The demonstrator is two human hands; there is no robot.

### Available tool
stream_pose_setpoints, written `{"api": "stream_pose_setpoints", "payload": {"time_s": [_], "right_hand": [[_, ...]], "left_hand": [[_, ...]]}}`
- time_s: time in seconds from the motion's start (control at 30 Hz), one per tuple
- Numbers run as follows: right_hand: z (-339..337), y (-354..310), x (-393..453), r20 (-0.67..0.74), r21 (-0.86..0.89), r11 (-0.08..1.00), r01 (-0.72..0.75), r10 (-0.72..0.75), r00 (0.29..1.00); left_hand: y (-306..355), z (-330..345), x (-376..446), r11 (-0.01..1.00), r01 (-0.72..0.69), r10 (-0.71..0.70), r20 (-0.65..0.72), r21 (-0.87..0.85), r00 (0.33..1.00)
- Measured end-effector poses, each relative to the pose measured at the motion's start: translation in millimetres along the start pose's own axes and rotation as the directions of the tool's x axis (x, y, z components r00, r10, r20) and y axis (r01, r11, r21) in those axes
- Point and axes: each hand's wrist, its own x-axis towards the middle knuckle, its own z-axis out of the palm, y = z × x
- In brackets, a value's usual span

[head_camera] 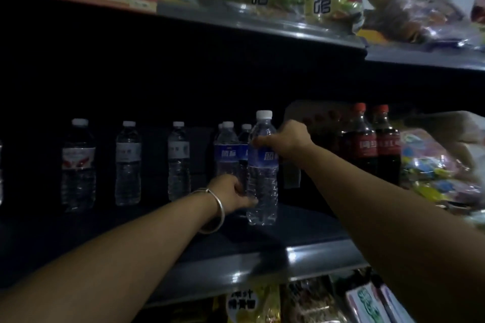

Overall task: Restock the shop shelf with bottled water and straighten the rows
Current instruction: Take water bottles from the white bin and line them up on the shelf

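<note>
Dim, underexposed; shelf recess (pixel 157 81) near black. Glare on shelf edge (pixel 301 257). Soft blur throughout, wide-angle bend at edges.

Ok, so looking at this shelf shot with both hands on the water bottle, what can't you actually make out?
- Head view: the back of the water shelf is lost in darkness, so row depth is unclear.
- Blue-label bottles behind the held bottle overlap; their count is uncertain.
- Left hand fingertips are hidden behind the held bottle.
- Right hand covers part of its shoulder.
- Cola bottles: label print is blurred.
- A bottle at the left edge is cut off.
</note>
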Motion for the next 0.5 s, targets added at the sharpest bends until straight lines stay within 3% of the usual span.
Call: {"api": "stream_pose_setpoints", "payload": {"time_s": [0.5], "right_hand": [[60.1,48.8,89.6,0.023,-0.036,0.999,0.027,-0.026,0.999]], "left_hand": [[-16.9,38.6,85.9,0.965,0.087,-0.075,-0.055,0.247,0.996]]}}
